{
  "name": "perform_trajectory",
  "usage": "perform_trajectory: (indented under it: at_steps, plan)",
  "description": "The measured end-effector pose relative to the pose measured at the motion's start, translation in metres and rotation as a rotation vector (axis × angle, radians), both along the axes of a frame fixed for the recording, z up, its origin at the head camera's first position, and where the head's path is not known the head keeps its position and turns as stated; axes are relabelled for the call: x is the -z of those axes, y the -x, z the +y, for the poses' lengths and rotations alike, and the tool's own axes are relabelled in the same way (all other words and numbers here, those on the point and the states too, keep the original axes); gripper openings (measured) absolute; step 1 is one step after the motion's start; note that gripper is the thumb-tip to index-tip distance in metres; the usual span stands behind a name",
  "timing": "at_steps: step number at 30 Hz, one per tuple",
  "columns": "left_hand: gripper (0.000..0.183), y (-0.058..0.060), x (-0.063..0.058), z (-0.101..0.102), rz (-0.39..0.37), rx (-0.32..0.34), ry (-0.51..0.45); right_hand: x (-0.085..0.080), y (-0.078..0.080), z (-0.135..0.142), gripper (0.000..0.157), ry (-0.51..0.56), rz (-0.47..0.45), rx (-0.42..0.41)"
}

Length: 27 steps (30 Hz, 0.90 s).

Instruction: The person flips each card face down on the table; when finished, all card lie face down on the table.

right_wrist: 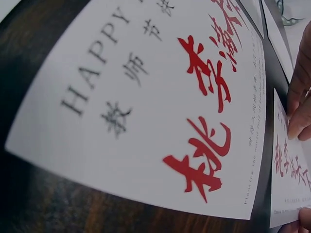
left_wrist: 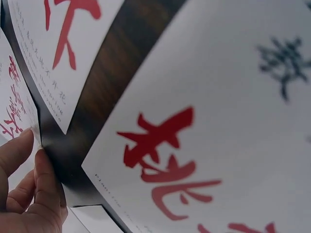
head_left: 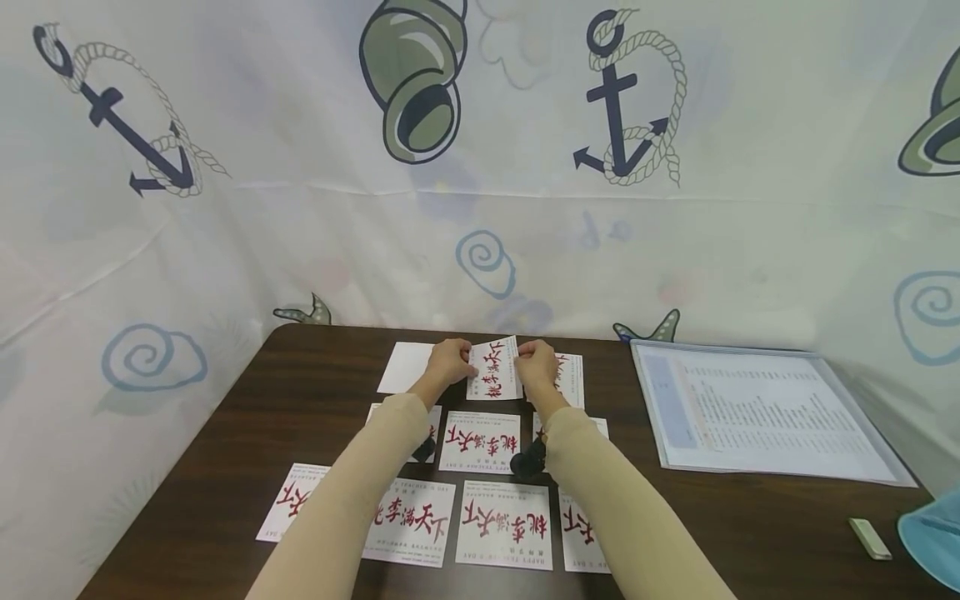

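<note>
At the back of the table, both hands hold a square white card [head_left: 493, 375] with red Chinese calligraphy by its opposite side edges. The left hand [head_left: 450, 360] pinches its left edge between thumb and fingers, also seen in the left wrist view, where the left hand [left_wrist: 34, 194] grips a card edge. On the other side the right hand [head_left: 537, 367] pinches the right edge; in the right wrist view the right hand's fingers [right_wrist: 301, 92] meet at the card's border. A blank white card [head_left: 401, 365] lies left of the left hand. Behind the right hand is another printed card [head_left: 573, 382].
Similar printed cards lie in rows nearer the body, among them a middle-row card [head_left: 480, 442] and a front-row card [head_left: 504, 525]; the forearms partly cover several. A plastic-covered printed sheet [head_left: 765, 412] lies right, with a small pale green-and-white object [head_left: 870, 538] and blue item [head_left: 933, 537].
</note>
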<state>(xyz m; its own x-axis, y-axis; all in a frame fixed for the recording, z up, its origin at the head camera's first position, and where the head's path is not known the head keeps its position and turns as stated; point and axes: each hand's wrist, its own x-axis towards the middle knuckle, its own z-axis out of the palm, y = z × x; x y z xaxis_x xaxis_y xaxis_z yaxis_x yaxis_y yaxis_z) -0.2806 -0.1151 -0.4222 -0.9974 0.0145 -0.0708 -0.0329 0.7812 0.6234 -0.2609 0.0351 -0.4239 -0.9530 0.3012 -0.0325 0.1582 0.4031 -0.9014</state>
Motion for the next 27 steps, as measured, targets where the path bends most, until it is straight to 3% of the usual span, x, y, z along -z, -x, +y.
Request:
perform_trajectory:
  at_steps: [13,19,22,27]
  plan:
    - [0.056,-0.006,-0.004,-0.001,-0.004,-0.043,-0.113,0.011,0.007,0.008,0.011,0.122,0.045,-0.001]
    - [0.042,-0.006,-0.005,-0.007,0.029,-0.068,-0.207,0.009,0.009,0.015,0.012,0.209,0.016,-0.049]
    - [0.033,-0.004,-0.006,-0.012,0.049,-0.047,-0.304,0.006,0.006,0.02,0.013,0.253,0.002,-0.085]
    - [0.032,-0.004,-0.01,-0.016,-0.02,0.001,-0.566,0.006,0.005,0.026,0.015,0.388,0.003,-0.131]
